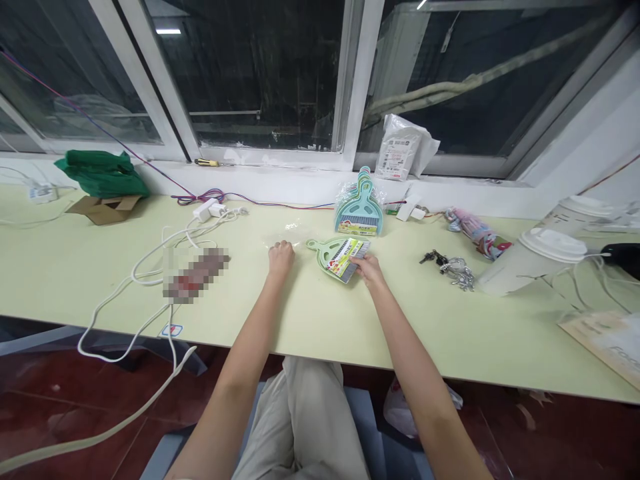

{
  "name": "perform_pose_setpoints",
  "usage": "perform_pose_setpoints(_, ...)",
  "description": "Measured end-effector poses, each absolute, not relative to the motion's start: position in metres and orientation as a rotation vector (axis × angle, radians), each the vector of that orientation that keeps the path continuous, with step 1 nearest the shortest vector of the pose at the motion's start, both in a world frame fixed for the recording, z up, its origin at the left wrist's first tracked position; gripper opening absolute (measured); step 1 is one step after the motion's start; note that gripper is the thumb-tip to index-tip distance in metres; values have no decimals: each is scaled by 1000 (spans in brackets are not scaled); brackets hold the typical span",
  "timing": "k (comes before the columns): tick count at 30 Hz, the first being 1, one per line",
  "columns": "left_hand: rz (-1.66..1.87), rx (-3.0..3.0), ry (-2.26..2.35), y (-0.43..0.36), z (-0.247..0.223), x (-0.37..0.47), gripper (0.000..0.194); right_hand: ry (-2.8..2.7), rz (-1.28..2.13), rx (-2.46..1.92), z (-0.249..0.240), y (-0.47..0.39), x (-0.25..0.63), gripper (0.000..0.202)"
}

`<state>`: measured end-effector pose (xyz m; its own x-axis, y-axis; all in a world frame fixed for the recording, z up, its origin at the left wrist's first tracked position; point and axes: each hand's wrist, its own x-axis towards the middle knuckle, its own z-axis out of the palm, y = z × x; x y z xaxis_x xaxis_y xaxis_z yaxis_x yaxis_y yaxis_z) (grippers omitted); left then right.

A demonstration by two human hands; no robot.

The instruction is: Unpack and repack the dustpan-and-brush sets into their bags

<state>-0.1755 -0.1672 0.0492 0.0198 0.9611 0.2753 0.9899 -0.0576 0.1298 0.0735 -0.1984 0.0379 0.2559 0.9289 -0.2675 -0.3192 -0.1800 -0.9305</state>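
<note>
A light green dustpan-and-brush set (327,252) with a printed label lies tilted over the pale table in front of me. My right hand (369,268) grips its bristle end at the right, fingers closed. To the left, my left hand (281,256) is closed at the edge of a thin clear plastic bag (287,232), its fingertips pressed on it near the table. Behind the green set stands a stack of similar dustpan sets (360,212) in clear wrap, leaning by the wall.
White cables (145,280) and a blurred-out item (196,277) lie left. A cardboard box (107,208) and green cloth bag (103,175) sit back left. Keys (453,268), a pink patterned item (477,233) and lidded cups (533,260) stand or lie right.
</note>
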Motion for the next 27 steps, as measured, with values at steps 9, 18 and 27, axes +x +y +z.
perform_pose_setpoints(9, -1367, -2340, -1519, -177, 54, -156, 14, -679, 1265, -1030, 27, -203, 39, 24)
perform_pose_setpoints(18, -2643, -1495, -1949, -185, 65, -141, 77, -627, 1251, -912, 31, -207, 30, 26)
perform_pose_setpoints(27, -3344, -2497, -1992, -186, 52, -115, 45, -576, 1135, -865, 36, -207, 30, 31)
